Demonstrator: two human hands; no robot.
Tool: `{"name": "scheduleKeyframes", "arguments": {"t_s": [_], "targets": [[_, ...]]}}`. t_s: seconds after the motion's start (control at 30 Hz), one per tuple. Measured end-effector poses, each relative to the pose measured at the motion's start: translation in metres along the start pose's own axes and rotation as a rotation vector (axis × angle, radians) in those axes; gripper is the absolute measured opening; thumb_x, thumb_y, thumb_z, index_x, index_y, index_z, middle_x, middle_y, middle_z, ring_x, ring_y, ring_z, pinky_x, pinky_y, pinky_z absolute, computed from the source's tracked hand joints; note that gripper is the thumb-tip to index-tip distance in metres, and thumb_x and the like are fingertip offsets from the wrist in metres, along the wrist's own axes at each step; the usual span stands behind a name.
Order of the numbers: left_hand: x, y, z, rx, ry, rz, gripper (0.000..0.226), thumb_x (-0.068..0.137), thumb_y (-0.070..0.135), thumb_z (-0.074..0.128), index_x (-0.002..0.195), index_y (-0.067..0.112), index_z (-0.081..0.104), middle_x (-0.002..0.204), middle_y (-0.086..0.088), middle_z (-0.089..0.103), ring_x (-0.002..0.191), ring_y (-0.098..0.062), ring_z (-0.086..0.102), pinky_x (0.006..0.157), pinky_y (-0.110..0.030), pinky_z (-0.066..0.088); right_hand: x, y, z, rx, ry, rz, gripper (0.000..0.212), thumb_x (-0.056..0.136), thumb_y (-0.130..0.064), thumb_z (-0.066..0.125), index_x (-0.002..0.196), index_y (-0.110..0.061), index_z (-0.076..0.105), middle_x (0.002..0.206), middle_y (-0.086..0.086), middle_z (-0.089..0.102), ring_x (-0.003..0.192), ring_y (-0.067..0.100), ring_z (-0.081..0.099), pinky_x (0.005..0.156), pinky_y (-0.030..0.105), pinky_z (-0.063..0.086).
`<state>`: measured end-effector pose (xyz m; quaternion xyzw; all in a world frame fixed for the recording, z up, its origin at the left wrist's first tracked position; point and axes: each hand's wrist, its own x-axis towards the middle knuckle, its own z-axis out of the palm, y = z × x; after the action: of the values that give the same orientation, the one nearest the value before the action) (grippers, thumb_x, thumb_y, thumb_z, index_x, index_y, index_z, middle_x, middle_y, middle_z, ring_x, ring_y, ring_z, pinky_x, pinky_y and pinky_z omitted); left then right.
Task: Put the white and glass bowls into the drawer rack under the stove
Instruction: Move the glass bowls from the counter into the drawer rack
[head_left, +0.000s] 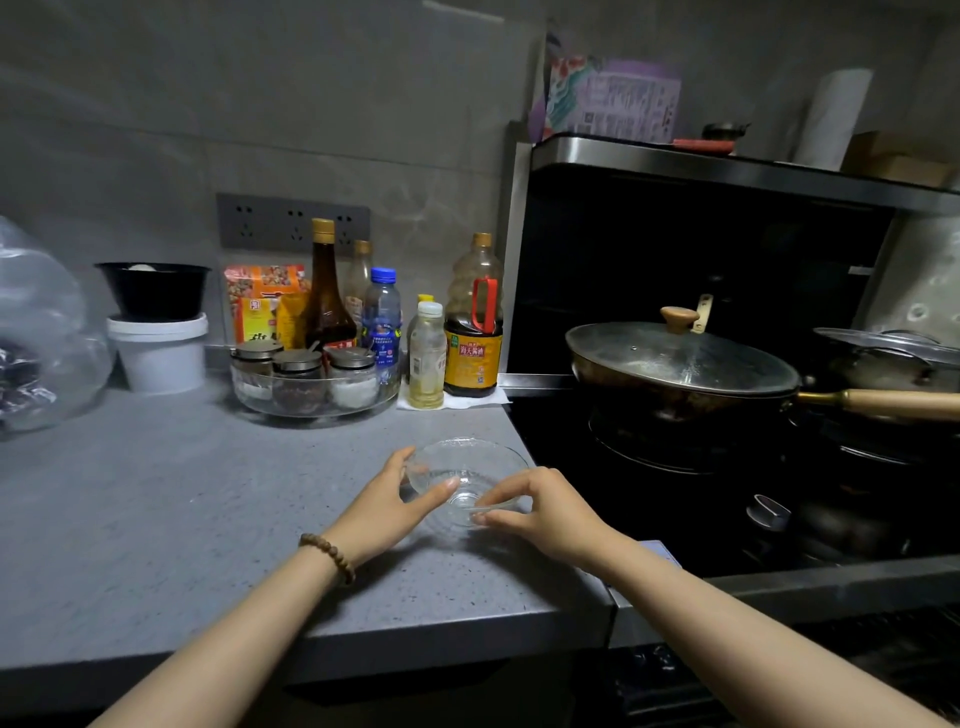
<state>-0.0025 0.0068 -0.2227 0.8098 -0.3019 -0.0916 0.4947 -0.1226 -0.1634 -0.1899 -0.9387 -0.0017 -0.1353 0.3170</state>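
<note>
Both hands are on the glass bowl: left hand grips its left rim, right hand pinches the near rim. Bowl is at the grey counter corner, just beside the stove. Looks like an early stage: no white bowl or drawer rack visible.

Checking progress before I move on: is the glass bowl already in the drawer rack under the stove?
No, the glass bowl is up at the grey counter, held by the left hand and the right hand.
</note>
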Motion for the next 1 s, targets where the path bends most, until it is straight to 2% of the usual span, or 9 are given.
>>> {"name": "scheduleKeyframes", "arguments": {"t_s": [0.13, 0.37, 0.43, 0.5, 0.6, 0.73, 0.83, 0.93, 1.0], "targets": [[0.0, 0.009, 0.005, -0.082, 0.05, -0.006, 0.101, 0.061, 0.072, 0.055, 0.144, 0.021, 0.025, 0.147, -0.006, 0.04, 0.13, -0.017, 0.041, 0.096, -0.026, 0.031, -0.002, 0.0, -0.003, 0.096, 0.051, 0.002, 0.02, 0.079, -0.032, 0.073, 0.092, -0.018, 0.078, 0.095, -0.006, 0.076, 0.09, -0.003, 0.066, 0.091, 0.016, 0.046], [-0.007, 0.052, 0.024, -0.259, 0.049, 0.084, 0.089, 0.068, 0.067, 0.048, 0.144, 0.028, 0.022, 0.15, -0.007, 0.033, 0.114, -0.005, 0.037, 0.089, -0.02, 0.033, -0.022, 0.002, -0.035, 0.396, 0.172, 0.003, 0.01, 0.078, -0.023, 0.074, 0.082, -0.015, 0.079, 0.079, -0.003, 0.077, 0.082, 0.005, 0.072, 0.079, 0.015, 0.052], [-0.009, 0.069, 0.036, -0.297, 0.016, 0.135, 0.087, 0.069, 0.068, 0.049, 0.143, 0.036, 0.018, 0.151, -0.006, 0.031, 0.119, -0.006, 0.038, 0.094, -0.023, 0.037, -0.036, 0.002, -0.052, 0.482, 0.217, 0.018, 0.016, 0.076, -0.031, 0.073, 0.081, -0.017, 0.078, 0.081, -0.001, 0.077, 0.082, 0.005, 0.071, 0.075, 0.014, 0.051], [-0.011, 0.086, 0.054, -0.339, -0.041, 0.173, 0.09, 0.065, 0.069, 0.052, 0.142, 0.044, 0.012, 0.152, -0.008, 0.028, 0.13, -0.014, 0.038, 0.1, -0.035, 0.045, -0.054, 0.005, -0.07, 0.552, 0.244, 0.062, 0.026, 0.073, -0.038, 0.071, 0.085, -0.016, 0.078, 0.086, 0.001, 0.077, 0.086, 0.008, 0.072, 0.078, 0.016, 0.054], [-0.013, 0.115, 0.089, -0.416, -0.137, 0.193, 0.095, 0.061, 0.07, 0.056, 0.141, 0.051, 0.007, 0.153, -0.005, 0.025, 0.132, -0.021, 0.042, 0.081, -0.032, 0.058, -0.084, 0.017, -0.097, 0.613, 0.281, 0.126, 0.029, 0.075, -0.04, 0.07, 0.089, -0.015, 0.077, 0.092, 0.003, 0.077, 0.093, 0.012, 0.071, 0.083, 0.022, 0.054], [-0.018, 0.149, 0.149, -0.559, -0.291, 0.126, 0.102, 0.057, 0.073, 0.059, 0.141, 0.046, 0.01, 0.14, 0.009, 0.038, 0.104, -0.007, 0.057, 0.066, -0.028, 0.059, -0.133, 0.041, -0.128, 0.605, 0.352, 0.211, 0.037, 0.067, -0.051, 0.069, 0.086, -0.02, 0.077, 0.093, 0.003, 0.077, 0.096, 0.012, 0.071, 0.087, 0.03, 0.05], [-0.023, 0.168, 0.2, -0.612, -0.379, 0.079, 0.104, 0.05, 0.075, 0.065, 0.138, 0.039, 0.023, 0.13, 0.003, 0.054, 0.106, -0.015, 0.063, 0.071, -0.034, 0.06, -0.175, 0.067, -0.147, 0.621, 0.426, 0.274, 0.04, 0.063, -0.052, 0.071, 0.085, -0.02, 0.078, 0.093, 0.005, 0.077, 0.095, 0.014, 0.07, 0.09, 0.036, 0.049], [-0.031, 0.185, 0.254, -0.652, -0.432, 0.061, 0.103, 0.047, 0.068, 0.069, 0.134, 0.026, 0.032, 0.114, 0.001, 0.065, 0.095, -0.014, 0.069, 0.075, -0.037, 0.059, -0.222, 0.093, -0.166, 0.659, 0.473, 0.327, 0.04, 0.06, -0.05, 0.074, 0.084, -0.019, 0.078, 0.091, 0.005, 0.077, 0.09, 0.012, 0.07, 0.083, 0.026, 0.054], [-0.039, 0.194, 0.286, -0.657, -0.498, 0.058, 0.096, 0.048, 0.065, 0.07, 0.129, 0.027, 0.035, 0.107, 0.002, 0.068, 0.087, -0.011, 0.071, 0.064, -0.03, 0.059, -0.253, 0.108, -0.177, 0.646, 0.493, 0.372, 0.04, 0.06, -0.049, 0.074, 0.085, -0.018, 0.078, 0.091, 0.005, 0.077, 0.089, 0.01, 0.071, 0.076, 0.02, 0.056]]}}
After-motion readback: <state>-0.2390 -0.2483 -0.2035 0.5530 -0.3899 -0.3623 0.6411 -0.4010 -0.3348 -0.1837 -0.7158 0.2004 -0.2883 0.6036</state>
